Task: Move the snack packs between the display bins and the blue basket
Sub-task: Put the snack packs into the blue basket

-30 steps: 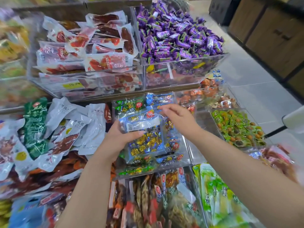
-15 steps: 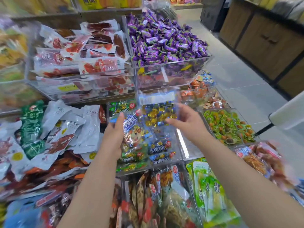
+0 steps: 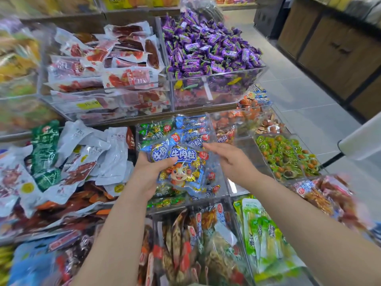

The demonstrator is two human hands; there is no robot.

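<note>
I've got the left hand [image 3: 148,174] clamped on the pack [image 3: 182,169], thumb across its label, holding it just over the bin [image 3: 225,189]. Its long axis runs away from me, tilted a little. The right hand [image 3: 232,161] is beside it, its fingers [image 3: 208,146] loose and apart at the top right corner, gripping nothing. I can't see the basket, so I judge the left hand carries.

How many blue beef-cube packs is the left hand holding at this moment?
2. The front pack, with the cartoon calf, lies under the thumb of the left hand; the second pack sticks out behind it at the upper left. More may be hidden behind.
</note>
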